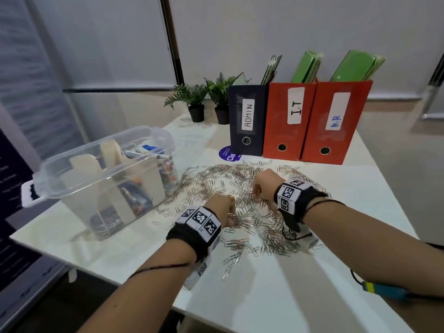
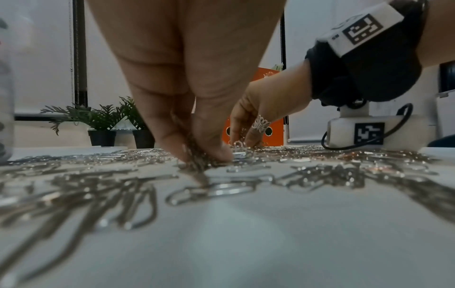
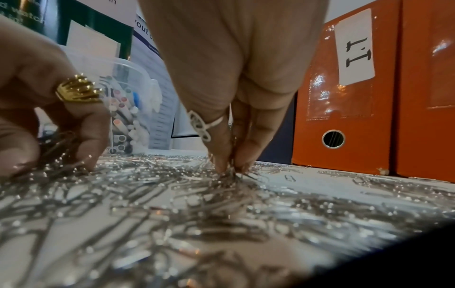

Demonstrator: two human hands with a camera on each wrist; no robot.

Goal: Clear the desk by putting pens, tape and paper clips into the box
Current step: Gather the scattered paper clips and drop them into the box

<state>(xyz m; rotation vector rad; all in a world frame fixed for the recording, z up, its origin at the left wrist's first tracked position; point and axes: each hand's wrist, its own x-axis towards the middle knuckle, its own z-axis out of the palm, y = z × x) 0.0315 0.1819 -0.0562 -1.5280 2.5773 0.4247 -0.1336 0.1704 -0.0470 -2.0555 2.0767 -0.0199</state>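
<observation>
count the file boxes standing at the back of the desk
3, in a row at the back edge: the dark ADMIN box on the left, the orange I.T box in the middle, the orange H.R box on the right. None seems hidden.

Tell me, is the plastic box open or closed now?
Open: the plastic box has no lid on top, and tape rolls stand above its rim.

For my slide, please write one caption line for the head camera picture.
Both hands, left hand and right hand, pinch paper clips from the desk beside the clear box.
</observation>
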